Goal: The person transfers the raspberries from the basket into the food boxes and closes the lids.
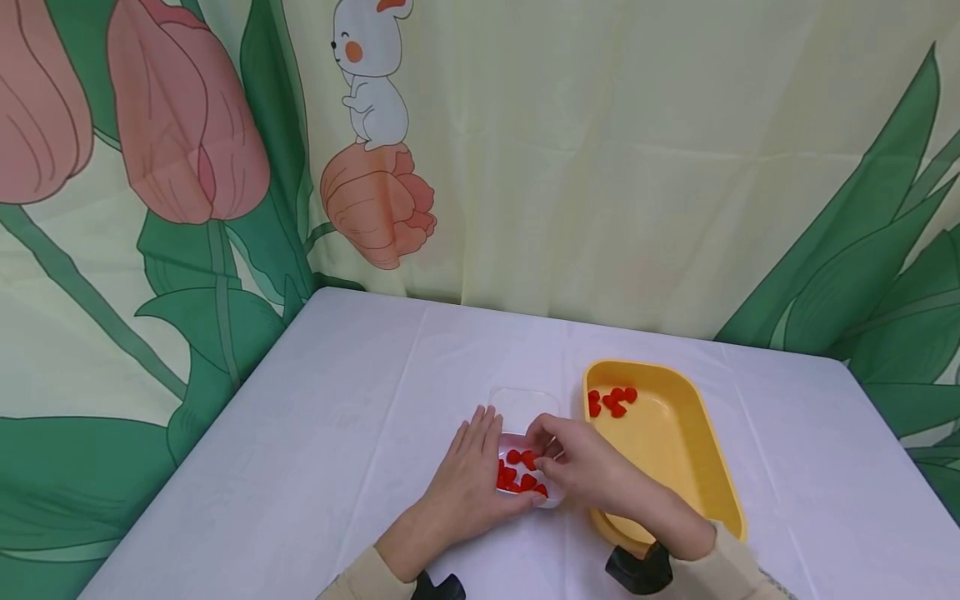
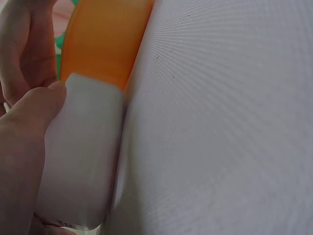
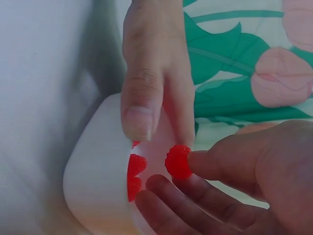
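A small white box (image 1: 551, 500) with several red raspberry-shaped pieces (image 1: 528, 482) inside stands at the middle front of the table. My left hand (image 1: 468, 475) lies along its left side with straight fingers, and the thumb rests at the near rim. The left wrist view shows that thumb against the white wall of the box (image 2: 83, 152). Over the box's right part, my right hand (image 1: 577, 458) pinches one red raspberry-shaped piece (image 3: 178, 161) between thumb and fingers. Its other fingertips reach the box opening in the right wrist view.
Right of the box stands a yellow tray (image 1: 675, 433), partly under my right forearm. Several more red pieces (image 1: 617, 395) lie in its far left corner. A clear lid (image 1: 525, 406) lies just behind the box. A printed curtain (image 1: 585, 167) hangs behind the table.
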`<state>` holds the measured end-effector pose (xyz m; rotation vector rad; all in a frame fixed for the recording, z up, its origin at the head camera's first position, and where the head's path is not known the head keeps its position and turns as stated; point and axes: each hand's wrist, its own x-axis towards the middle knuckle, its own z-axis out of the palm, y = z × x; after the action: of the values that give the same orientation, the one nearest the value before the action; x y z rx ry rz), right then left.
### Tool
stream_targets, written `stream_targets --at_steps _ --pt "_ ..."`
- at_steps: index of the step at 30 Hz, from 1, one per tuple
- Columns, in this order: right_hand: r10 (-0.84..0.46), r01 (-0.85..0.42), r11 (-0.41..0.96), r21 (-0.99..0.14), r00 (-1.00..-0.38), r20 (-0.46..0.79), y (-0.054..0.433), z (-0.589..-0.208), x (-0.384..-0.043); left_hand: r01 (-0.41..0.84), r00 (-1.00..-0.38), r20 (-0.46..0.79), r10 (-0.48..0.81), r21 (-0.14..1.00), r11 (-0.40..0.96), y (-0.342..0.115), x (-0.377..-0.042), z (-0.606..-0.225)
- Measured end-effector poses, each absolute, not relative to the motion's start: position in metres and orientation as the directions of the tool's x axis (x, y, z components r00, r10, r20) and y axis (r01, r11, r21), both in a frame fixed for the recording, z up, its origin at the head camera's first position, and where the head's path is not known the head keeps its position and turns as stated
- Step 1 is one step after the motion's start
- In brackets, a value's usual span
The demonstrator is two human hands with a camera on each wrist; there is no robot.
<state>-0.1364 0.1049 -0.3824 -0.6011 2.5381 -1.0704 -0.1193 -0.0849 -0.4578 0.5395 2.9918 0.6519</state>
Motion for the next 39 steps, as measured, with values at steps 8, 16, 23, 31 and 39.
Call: stream_targets --at_steps 8,16,23,31,39 --pt "-0.498 -0.269 0.646 -0.715 -0.858 -0.127 0.1 -0.385 -0.137 0.327 -0.939 0.037 0.342 0.4 0.856 -0.085 -0.12 -0.458" --pt "-0.482 -0.281 0.689 -0.668 -0.866 -0.132 0.093 -0.388 -0.137 0.333 -0.938 0.05 0.343 0.41 0.849 -0.084 -0.12 -0.457" --pt "-0.484 -0.283 0.697 -0.658 -0.864 -0.141 0.092 -0.389 -0.136 0.329 -0.939 0.048 0.341 0.417 0.847 -0.082 -0.121 -0.457" --pt "-0.471 -0.287 0.689 -0.666 -0.875 -0.11 0.096 -0.383 -0.135 0.339 -0.936 0.056 0.348 0.407 0.848 -0.084 -0.118 -0.457" --pt "-0.385 -0.236 0.684 -0.69 -0.92 -0.067 0.106 -0.373 -0.139 0.339 -0.936 0.058 0.346 0.408 0.848 -0.086 -0.117 -0.457"
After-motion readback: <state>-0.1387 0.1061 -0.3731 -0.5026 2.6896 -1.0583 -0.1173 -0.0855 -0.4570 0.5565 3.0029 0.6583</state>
